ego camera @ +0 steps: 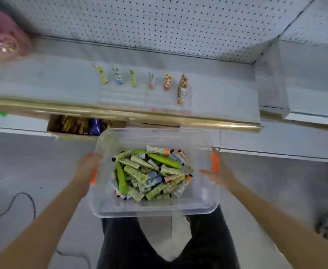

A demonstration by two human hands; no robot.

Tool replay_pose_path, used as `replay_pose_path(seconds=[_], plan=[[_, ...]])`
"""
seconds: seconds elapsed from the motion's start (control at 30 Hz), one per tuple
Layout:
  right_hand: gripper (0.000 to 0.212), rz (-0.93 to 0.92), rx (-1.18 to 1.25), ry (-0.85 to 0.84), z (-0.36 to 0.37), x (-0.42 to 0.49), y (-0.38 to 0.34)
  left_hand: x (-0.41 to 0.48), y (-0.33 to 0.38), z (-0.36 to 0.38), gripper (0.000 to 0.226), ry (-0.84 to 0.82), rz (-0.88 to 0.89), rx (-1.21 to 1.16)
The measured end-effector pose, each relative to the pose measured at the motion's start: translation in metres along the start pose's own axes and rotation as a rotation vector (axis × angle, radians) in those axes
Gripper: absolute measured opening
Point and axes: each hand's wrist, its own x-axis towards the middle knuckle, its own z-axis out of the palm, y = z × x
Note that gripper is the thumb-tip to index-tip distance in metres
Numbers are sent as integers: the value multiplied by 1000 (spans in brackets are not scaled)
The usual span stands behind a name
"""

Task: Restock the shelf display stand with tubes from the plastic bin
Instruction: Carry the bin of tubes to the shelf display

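Plastic bin (204, 199), long axis crosswise, in tight grip of left hand (86, 167), right hand (220, 172).

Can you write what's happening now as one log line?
step: bin held | left hand: holds clear plastic bin, left side | right hand: holds right side | bin: heaped patterned tubes | clear shelf display stand: few standing tubes

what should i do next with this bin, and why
Probably set the bin down on the shelf beside the stand. The left hand and right hand both hold its sides, so neither is free to pick tubes, and the stand looks mostly unfilled.
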Motion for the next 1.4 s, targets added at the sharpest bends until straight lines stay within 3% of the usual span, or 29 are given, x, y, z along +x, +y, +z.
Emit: replay_pose_path(seconds=[0.07,0.27,0.37,0.53,0.67,0.8,0.87,0.93,1.03,1.17,1.23,1.4], plan=[[100,-12,24,-14,-3,31,18,5,-24,20,26,47,-1,-55],[93,97,205,32,29,100,93,43,-70,80,12,74,-44,-93],[86,180,271,72,61,142,133,91,-105,104,28,48,-58,-95],[78,229,335,103,115,214,183,182,-148,138,18,7,-3,-13],[79,270,353,117,158,261,212,247,-179,158,47,16,47,93],[49,242,321,174,192,306,226,303,-200,174,59,19,79,167],[45,204,325,189,203,324,232,323,-208,179,60,35,94,187],[49,185,319,195,210,338,233,339,-215,184,58,34,113,197],[26,130,291,206,215,353,237,351,-216,191,47,19,149,168],[41,91,375,244,214,346,239,334,-217,188,23,33,189,121],[24,76,442,233,205,338,234,316,-214,185,25,32,227,73],[27,71,507,224,190,332,211,306,-214,174,35,31,306,10]])
